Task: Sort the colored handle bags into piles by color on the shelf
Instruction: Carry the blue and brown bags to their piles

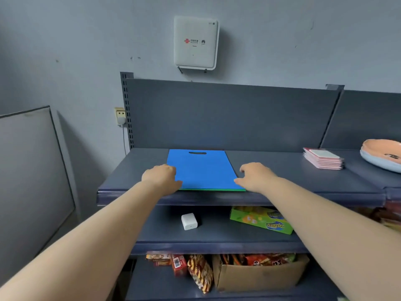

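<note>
A flat stack of handle bags (202, 170) lies on the top shelf (282, 170), with its front edge at the shelf's lip. The top bag is blue, with a cut-out handle slot at its far end. A green edge (214, 189) shows under it along the front. My left hand (161, 177) rests on the stack's left edge, fingers loosely curled and thumb on the front-left corner. My right hand (255, 177) is at the right edge. Its thumb touches the front-right corner and its curled fingers hover just beside the bag. Neither hand has lifted anything.
A pink stack of packets (323, 161) and stacked plates (382, 155) sit at the right on the top shelf. Its grey back panel (227, 116) stands behind. Below are a white adapter (189, 221) and a green box (262, 220), with snack packs and a carton lower still.
</note>
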`<state>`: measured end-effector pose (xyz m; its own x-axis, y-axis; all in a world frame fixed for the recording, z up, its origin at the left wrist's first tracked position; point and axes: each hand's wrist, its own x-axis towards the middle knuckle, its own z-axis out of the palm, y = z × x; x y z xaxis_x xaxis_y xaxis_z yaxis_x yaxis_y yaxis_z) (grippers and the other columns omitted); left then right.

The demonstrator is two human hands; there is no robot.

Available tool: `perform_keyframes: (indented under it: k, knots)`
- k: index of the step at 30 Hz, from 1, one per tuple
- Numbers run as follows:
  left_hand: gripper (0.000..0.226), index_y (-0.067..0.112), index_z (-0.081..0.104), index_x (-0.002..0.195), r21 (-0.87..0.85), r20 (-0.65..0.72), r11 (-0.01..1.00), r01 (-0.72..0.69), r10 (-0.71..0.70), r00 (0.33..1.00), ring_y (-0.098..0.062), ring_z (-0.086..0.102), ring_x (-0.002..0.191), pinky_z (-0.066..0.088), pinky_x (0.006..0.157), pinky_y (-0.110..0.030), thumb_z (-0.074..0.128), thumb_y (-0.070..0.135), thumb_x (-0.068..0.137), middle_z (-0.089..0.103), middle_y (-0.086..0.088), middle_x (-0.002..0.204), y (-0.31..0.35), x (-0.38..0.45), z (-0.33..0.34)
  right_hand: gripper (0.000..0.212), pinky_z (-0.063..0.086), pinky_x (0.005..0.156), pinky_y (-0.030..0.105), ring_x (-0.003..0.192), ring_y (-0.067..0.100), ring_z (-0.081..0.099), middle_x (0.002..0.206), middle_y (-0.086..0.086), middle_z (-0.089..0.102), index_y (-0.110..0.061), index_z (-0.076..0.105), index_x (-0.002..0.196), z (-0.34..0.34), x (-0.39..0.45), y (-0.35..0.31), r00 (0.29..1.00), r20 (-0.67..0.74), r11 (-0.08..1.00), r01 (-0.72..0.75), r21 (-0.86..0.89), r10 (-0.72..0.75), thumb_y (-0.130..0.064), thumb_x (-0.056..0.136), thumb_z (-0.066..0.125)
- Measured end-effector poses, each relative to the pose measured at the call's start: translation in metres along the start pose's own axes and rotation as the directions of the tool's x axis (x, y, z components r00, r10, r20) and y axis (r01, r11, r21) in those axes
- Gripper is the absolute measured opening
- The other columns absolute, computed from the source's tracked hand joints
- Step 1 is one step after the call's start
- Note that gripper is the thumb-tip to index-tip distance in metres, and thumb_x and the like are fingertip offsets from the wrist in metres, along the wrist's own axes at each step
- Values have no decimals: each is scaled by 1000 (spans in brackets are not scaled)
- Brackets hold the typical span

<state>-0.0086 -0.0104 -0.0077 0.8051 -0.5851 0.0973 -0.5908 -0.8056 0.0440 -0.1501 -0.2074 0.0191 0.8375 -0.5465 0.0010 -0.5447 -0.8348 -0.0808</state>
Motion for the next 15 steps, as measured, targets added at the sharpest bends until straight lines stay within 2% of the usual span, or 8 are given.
perform_keyframes:
  k: [3, 5, 7, 9, 11, 13, 15]
  knots:
    - [39, 16, 53, 121, 10, 26, 1000, -13, 12, 1000, -24, 53, 110, 41, 80, -31, 42, 43, 96, 55, -2, 124, -4, 22, 22, 32, 38, 69, 26, 97, 24, 52, 111, 5, 56, -12, 55, 114, 22, 31, 3, 997, 54, 998, -53, 44, 51, -37, 95, 47]
    - [38, 16, 54, 119, 19, 39, 1000, -21, 20, 999, -24, 53, 110, 39, 79, -29, 41, 43, 96, 56, -2, 122, -5, 33, 35, 29, 34, 58, 25, 86, 22, 49, 89, 2, 53, -11, 53, 89, 35, 48, 5, 991, 91, 993, -104, 59, 98, -37, 96, 46]
    - [37, 15, 56, 115, 21, 46, 999, -31, 30, 998, -25, 53, 107, 36, 77, -29, 40, 43, 96, 58, -3, 118, -6, 42, 45, 36, 34, 59, 26, 83, 23, 48, 75, -1, 44, -13, 42, 72, 45, 62, 7, 981, 106, 981, -171, 92, 161, -39, 97, 44]
    - [36, 16, 57, 113, -2, 46, 1000, -23, 23, 999, -24, 53, 105, 36, 76, -28, 40, 43, 96, 60, -3, 115, -5, 49, 51, 39, 35, 71, 27, 86, 24, 47, 72, -1, 39, -15, 36, 68, 52, 73, 9, 969, 126, 964, -228, 139, 211, -41, 96, 43]
    - [35, 19, 58, 114, -35, 43, 999, -14, 15, 999, -24, 54, 105, 38, 75, -28, 42, 44, 95, 60, -1, 115, -4, 56, 54, 39, 34, 75, 30, 86, 25, 46, 71, 0, 39, -15, 37, 68, 55, 83, 10, 958, 139, 945, -272, 180, 249, -40, 94, 48]
    - [35, 20, 59, 115, -69, 54, 997, -14, 18, 998, -23, 54, 107, 42, 78, -29, 44, 44, 95, 60, 0, 116, -3, 62, 55, 38, 36, 70, 29, 80, 24, 47, 70, 1, 40, -12, 38, 68, 56, 90, 11, 948, 137, 922, -314, 226, 289, -36, 91, 56]
    - [35, 21, 59, 117, -105, 78, 994, -18, 26, 997, -22, 53, 110, 44, 82, -29, 46, 44, 94, 60, 1, 119, -2, 65, 53, 40, 34, 55, 25, 64, 19, 45, 67, 2, 39, -10, 37, 65, 55, 95, 13, 937, 114, 896, -349, 275, 330, -30, 88, 64]
